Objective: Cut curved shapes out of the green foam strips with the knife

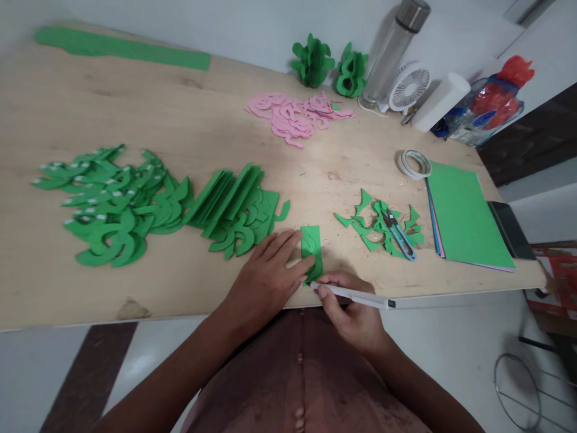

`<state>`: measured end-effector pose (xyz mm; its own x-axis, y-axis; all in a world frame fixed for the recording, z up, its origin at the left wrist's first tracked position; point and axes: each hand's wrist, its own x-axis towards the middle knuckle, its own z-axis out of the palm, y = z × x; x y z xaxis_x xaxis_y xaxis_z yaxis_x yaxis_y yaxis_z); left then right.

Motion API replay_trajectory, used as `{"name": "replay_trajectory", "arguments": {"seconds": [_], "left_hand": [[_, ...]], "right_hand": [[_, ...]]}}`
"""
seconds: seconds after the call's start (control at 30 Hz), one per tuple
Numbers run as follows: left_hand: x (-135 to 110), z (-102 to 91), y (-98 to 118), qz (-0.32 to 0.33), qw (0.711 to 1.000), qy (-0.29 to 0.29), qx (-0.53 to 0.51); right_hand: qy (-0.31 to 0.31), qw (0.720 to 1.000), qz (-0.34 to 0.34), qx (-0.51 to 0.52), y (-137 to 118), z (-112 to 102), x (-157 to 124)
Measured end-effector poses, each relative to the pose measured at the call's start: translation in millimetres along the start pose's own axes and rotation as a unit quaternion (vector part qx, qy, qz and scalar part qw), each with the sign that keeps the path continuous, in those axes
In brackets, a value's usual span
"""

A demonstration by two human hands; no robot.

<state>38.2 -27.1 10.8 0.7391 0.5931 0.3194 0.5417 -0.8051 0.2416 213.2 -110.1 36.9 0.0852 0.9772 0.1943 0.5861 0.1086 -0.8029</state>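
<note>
My left hand (265, 273) lies flat with fingers stretched out, pressing down the left side of a small green paper rectangle (312, 246) near the table's front edge. My right hand (349, 307) is closed round a white pen (356, 296), its tip touching the bottom of that rectangle. A curved outline shows on the paper. Just left of my left hand is a stack of folded green pieces and cut green shapes (234, 210).
A big pile of green cut-outs (112, 204) lies at left, pink cut-outs (297, 117) at the back. Green scraps with small snips (396, 231), a tape roll (413, 163), a green paper stack (466, 213), a phone (511, 228), a bottle (392, 51) and a small fan (409, 89) stand at right.
</note>
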Motion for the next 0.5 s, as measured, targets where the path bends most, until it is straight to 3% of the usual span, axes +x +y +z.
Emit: {"name": "replay_trajectory", "arguments": {"seconds": [0.5], "left_hand": [[-0.5,-0.5,0.2,-0.006,1.0,0.001,-0.011]], "right_hand": [[0.004,0.999,-0.032,-0.018,-1.5,4.5,-0.1]]}}
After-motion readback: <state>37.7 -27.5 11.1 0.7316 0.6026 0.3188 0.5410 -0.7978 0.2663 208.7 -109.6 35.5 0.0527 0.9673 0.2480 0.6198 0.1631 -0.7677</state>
